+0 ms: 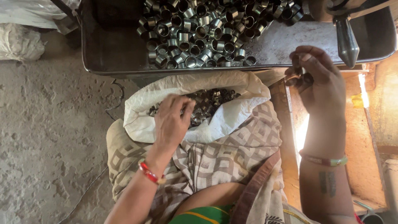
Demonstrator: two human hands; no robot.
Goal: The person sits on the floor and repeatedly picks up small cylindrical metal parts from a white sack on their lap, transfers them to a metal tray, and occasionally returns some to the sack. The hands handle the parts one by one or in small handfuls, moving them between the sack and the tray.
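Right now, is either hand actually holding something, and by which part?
The right hand pinches a few small metal rings between its fingertips, gripping their outer walls. The left hand reaches into the white sack of rings; whether it grips any cannot be told.

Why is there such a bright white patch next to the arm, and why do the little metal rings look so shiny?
In the head view, strong light glares off the surface beside the right hand, washing it out; the metal rings in the tray catch highlights, those in the white sack lie in shadow near the left hand; the picture edges look slightly soft.
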